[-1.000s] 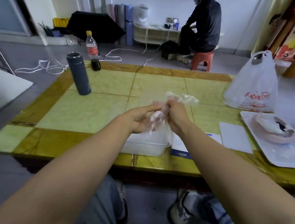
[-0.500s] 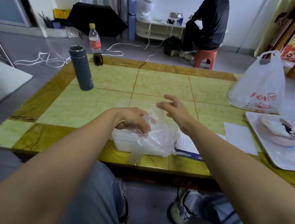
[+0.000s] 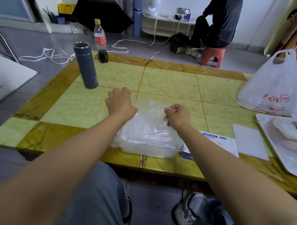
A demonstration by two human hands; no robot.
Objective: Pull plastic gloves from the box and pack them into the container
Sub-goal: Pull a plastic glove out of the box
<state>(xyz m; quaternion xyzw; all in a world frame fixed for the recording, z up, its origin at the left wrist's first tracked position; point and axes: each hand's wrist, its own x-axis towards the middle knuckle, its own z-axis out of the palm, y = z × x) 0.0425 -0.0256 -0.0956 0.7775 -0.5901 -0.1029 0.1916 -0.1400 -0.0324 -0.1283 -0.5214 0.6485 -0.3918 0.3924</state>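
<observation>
The container (image 3: 146, 150) sits at the desk's (image 3: 164, 81) near edge, with gloves (image 3: 150, 128) heaped over its rim and drooping left, so they could spill. Just beyond, the right hand (image 3: 177, 115) pinches the gloves' top edge. The left hand (image 3: 120, 102) is curled, though I can't tell if it grips anything, and a tug might drag the light container.

Red characters run across the front of the white plastic bag (image 3: 270, 83): Chinese script, the second looks like 心, the rest too soft to read. Far left of the bag, the bottle (image 3: 99, 40) has a red label, just a blur. Nearer than the bag, the box (image 3: 218, 141) has blue strips with tiny print, illegible.
</observation>
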